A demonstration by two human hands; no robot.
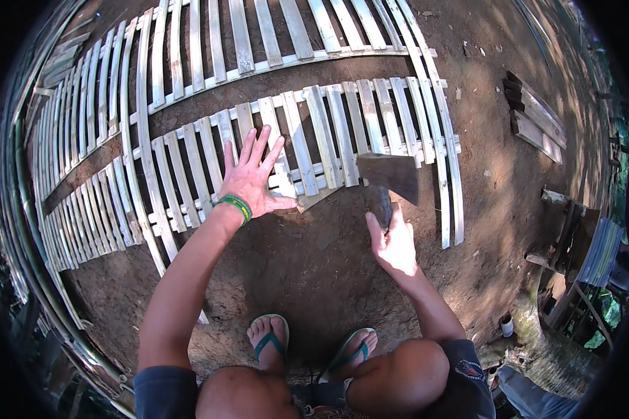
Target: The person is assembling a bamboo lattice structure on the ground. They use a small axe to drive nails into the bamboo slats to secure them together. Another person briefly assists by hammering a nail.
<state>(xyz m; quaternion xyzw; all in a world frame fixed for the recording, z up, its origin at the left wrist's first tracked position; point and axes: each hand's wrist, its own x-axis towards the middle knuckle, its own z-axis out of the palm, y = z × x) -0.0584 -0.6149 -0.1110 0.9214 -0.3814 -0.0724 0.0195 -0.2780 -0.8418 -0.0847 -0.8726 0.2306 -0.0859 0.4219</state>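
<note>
My left hand point(251, 178), with a green and yellow band point(236, 207) on its wrist, lies flat with fingers spread over the near slats of a pale wooden slatted panel point(319, 140). My right hand point(396, 244) is closed round the handle of a hatchet point(390, 176). Its broad dark head hangs just over the panel's near rail, blurred a little; I cannot tell whether it touches the wood. A short flat board point(319, 200) sticks out from under the slat ends, between my two hands.
More slatted framework point(258, 35) spreads over the bare earth point(314, 258) ahead and left. Loose boards point(538, 122) lie at the far right. Long poles point(31, 209) run along the left side. A tree trunk point(552, 356) stands at the lower right. My sandalled feet point(271, 335) are close by.
</note>
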